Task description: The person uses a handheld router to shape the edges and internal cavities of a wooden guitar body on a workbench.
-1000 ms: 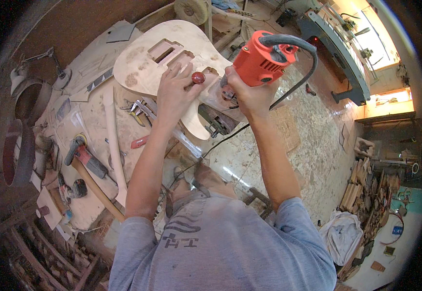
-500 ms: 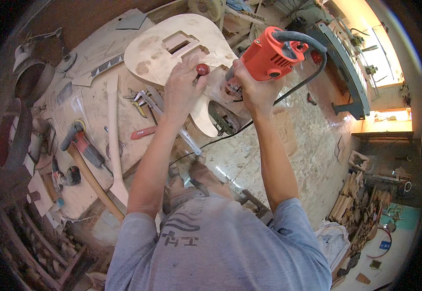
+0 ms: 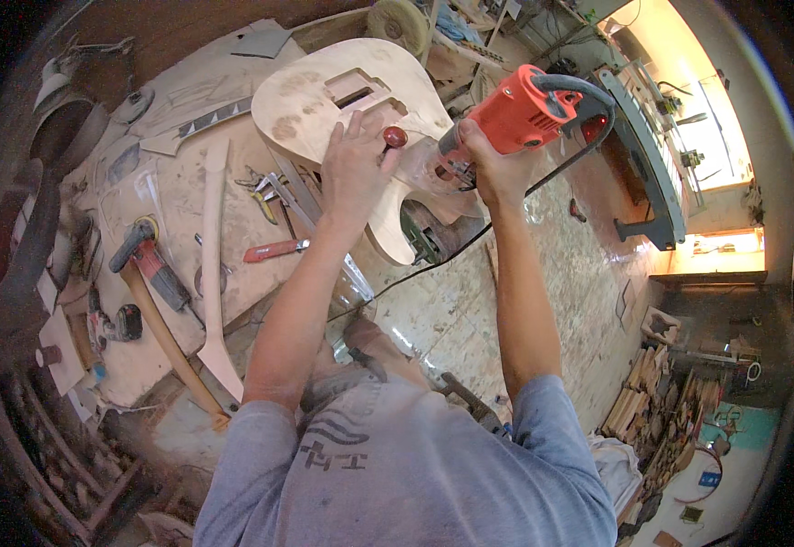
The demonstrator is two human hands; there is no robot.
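A pale wooden electric guitar body (image 3: 301, 87) with routed cavities lies on the bench. My right hand (image 3: 506, 173) grips a red corded trim router (image 3: 515, 114), whose clear base rests over the neck end of the body. My left hand (image 3: 353, 169) lies on the body with fingers stretched toward a cavity. A dark red round knob (image 3: 395, 137) stands beside its thumb and seems to sit on the clear base plate. My palm hides the surface beneath it. Under the body's horn, a green metal part (image 3: 420, 239) shows.
To the left lie an unfinished guitar neck (image 3: 214, 228), a red-and-black angle grinder (image 3: 155, 264), a red-handled utility knife (image 3: 275, 251), pliers (image 3: 262, 199) and a cordless drill (image 3: 119, 324). The router's black cord (image 3: 442, 262) trails past the bench edge. A grey machine (image 3: 643, 137) stands at far right.
The view has shifted slightly, so the guitar body appears a little lower and farther right. Both hands and the router have shifted with it, keeping nearly the same places on the body.
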